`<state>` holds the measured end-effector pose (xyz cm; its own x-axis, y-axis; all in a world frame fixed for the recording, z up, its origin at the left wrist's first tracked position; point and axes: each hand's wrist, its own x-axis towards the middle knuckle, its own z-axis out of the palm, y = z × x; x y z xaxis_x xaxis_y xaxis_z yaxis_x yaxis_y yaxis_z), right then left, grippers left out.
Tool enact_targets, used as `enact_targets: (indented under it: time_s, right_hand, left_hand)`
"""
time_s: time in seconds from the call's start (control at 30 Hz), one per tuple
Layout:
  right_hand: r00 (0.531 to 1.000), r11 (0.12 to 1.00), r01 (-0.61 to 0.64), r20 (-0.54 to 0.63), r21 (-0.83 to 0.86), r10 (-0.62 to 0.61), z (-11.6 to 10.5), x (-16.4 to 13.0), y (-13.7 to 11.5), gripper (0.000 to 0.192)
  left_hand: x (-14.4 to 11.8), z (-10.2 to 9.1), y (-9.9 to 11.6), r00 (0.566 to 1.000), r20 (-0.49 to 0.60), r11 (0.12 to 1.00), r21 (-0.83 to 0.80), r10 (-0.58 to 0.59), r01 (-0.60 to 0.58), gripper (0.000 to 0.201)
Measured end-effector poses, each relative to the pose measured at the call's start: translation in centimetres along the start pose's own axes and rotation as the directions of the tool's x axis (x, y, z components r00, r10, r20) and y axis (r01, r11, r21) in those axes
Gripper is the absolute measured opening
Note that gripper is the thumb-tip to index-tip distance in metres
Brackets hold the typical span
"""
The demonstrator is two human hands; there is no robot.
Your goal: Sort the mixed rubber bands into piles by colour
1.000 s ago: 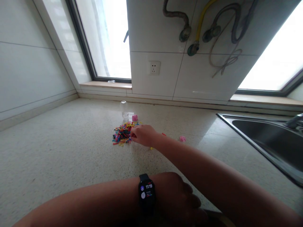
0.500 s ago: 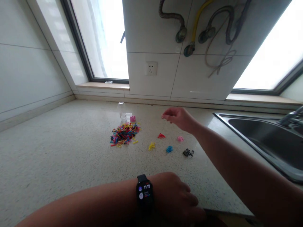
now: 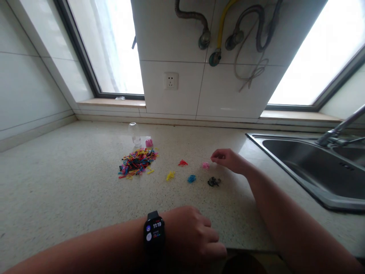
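Just right of a small heap of pink rubber bands, my right hand is low over the counter with thumb and fingers pinched. Whatever is in that pinch is too small to make out. My left hand, with a black watch on its wrist, rests at the counter's front edge. Its fingers are curled in and nothing shows in them. Small heaps of red, yellow, blue and black rubber bands lie nearby. Further left is a large mixed pile of coloured rubber bands.
Behind the mixed pile stand a clear plastic bottle and a pink cap. A steel sink with a tap is at the right. The tiled wall carries a socket and several hoses.
My right hand has moved down and right, from above the counter to beside the pink heap. The view has turned slightly right. My left hand stays at the front edge.
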<state>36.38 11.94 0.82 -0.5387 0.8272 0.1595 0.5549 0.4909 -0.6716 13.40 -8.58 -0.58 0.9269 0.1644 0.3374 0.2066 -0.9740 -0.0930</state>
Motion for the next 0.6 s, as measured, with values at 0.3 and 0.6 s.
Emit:
enact_targets:
  time_s: [0.3, 0.6]
  right_hand:
    - [0.995, 0.992, 0.017, 0.104, -0.125, -0.004, 0.6, -0.4, -1.3, 0.034]
    - [0.999, 0.999, 0.021, 0.038, -0.026, -0.02, 0.5, 0.2, 0.5, 0.031]
  left_hand:
    - [0.0, -0.3, 0.0, 0.999, 0.046, 1.0, 0.008, -0.018, 0.018, 0.011]
    - [-0.1, -0.1, 0.0, 0.999, 0.034, 1.0, -0.001, -0.005, 0.005, 0.008]
